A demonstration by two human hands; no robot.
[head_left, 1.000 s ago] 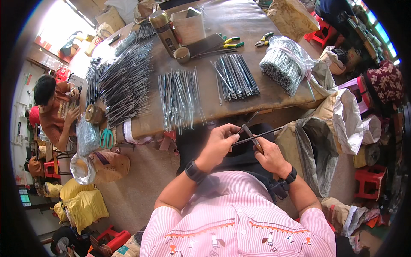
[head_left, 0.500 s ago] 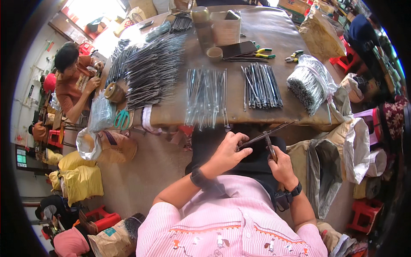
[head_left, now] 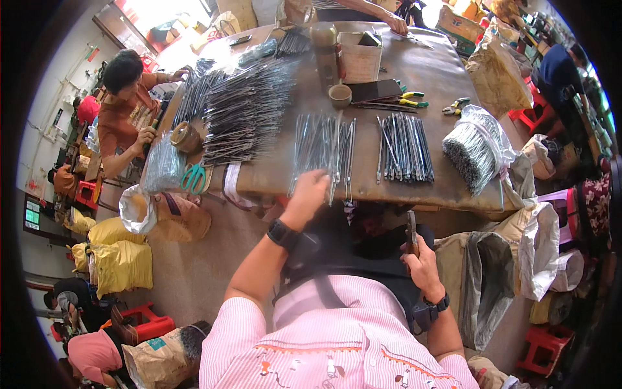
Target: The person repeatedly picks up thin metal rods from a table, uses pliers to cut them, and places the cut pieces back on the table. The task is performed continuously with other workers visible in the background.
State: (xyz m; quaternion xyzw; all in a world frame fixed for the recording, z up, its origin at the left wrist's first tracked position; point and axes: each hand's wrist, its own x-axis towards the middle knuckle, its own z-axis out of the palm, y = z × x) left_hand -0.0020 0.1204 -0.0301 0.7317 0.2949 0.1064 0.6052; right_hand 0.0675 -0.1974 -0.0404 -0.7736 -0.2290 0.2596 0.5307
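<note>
My left hand (head_left: 312, 192) reaches over the table's front edge to the near ends of a pile of thin, shiny strips (head_left: 322, 146). Its fingers are curled and smeared by motion, so whether a strip is between them is unclear. Above my lap, my right hand (head_left: 424, 264) is closed around the handles of a pair of pliers (head_left: 411, 227), jaws pointing up. A neat row of dark thin strips (head_left: 405, 148) lies on the table right of the pile. Farther right is a thick bundle of similar strips (head_left: 473, 149) in clear plastic.
A big heap of strips (head_left: 246, 107) covers the table's left part, near teal scissors (head_left: 194, 178). Yellow-handled pliers (head_left: 413, 100), a small cup (head_left: 339, 96) and a white box (head_left: 360, 58) stand farther back. A person (head_left: 126, 110) works at left; another's hand (head_left: 396, 24) rests at the far edge.
My left hand has moved from the pliers up to the strip pile; the strips it held by the jaws no longer show there. Another person's arm has appeared at the far edge.
</note>
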